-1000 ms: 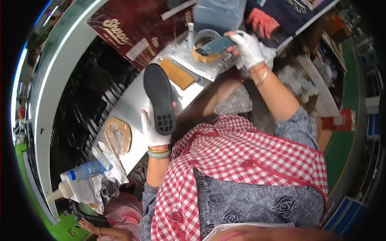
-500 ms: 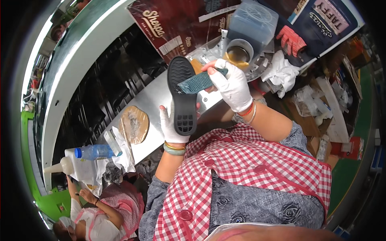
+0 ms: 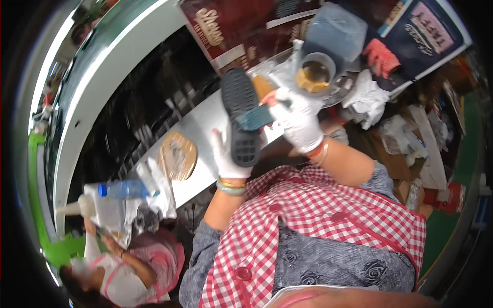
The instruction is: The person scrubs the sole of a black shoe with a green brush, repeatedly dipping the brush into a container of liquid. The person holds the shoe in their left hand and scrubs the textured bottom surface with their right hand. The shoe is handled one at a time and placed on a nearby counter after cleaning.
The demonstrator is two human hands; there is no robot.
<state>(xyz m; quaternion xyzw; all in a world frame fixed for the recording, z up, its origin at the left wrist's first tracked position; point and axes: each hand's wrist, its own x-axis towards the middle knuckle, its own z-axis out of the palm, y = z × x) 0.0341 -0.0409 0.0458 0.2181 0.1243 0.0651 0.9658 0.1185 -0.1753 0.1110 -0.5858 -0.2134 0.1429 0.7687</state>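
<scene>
My left hand, in a white fingerless-tip glove, grips a black shoe sole by its heel end. The sole's ridged tread faces me, with a grid of square recesses at the heel. My right hand, also gloved in white with bare fingertips, is closed on a flat dark green textured strip. The strip's far end lies across the middle of the sole and appears to touch it. Motion blurs both hands slightly.
A cup of amber liquid stands beyond my right hand, by a translucent container. A wrapped brown oval piece and a blue-capped bottle lie left. Crumpled white cloth is at right. Another person works lower left.
The green strip has moved down the sole toward its heel. The whole view has shifted a little, with the bench and both hands appearing further right.
</scene>
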